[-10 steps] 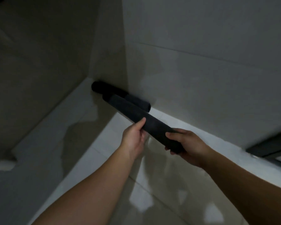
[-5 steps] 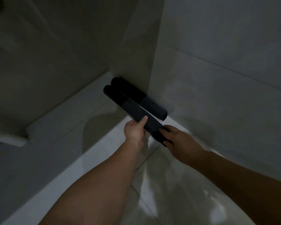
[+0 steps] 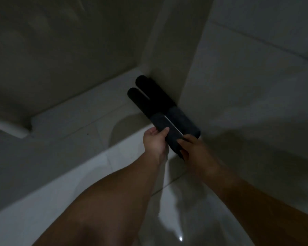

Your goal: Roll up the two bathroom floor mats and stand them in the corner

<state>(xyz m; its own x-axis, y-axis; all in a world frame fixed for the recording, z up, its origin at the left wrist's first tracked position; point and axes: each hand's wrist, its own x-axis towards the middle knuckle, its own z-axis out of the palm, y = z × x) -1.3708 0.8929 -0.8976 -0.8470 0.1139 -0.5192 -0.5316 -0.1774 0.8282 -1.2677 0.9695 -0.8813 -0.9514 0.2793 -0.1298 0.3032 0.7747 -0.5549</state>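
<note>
Two dark rolled floor mats stand side by side against the wall corner. The first rolled mat (image 3: 169,107) leans right against the tiled corner. The second rolled mat (image 3: 149,110) stands just left of it, a thin gap between them near their top ends. My left hand (image 3: 156,141) grips the second mat's near end from the left. My right hand (image 3: 192,148) holds the same end from the right, fingers wrapped over its tip.
Pale tiled walls (image 3: 247,77) meet at a projecting corner behind the mats. A low white raised step (image 3: 78,110) runs along the left wall, with a ledge end (image 3: 12,128) at far left. Glossy tiled floor (image 3: 176,219) lies below my arms.
Both hands carried the second rolled mat forward and set it next to the first one in the corner. My hands have slid up to its near end.
</note>
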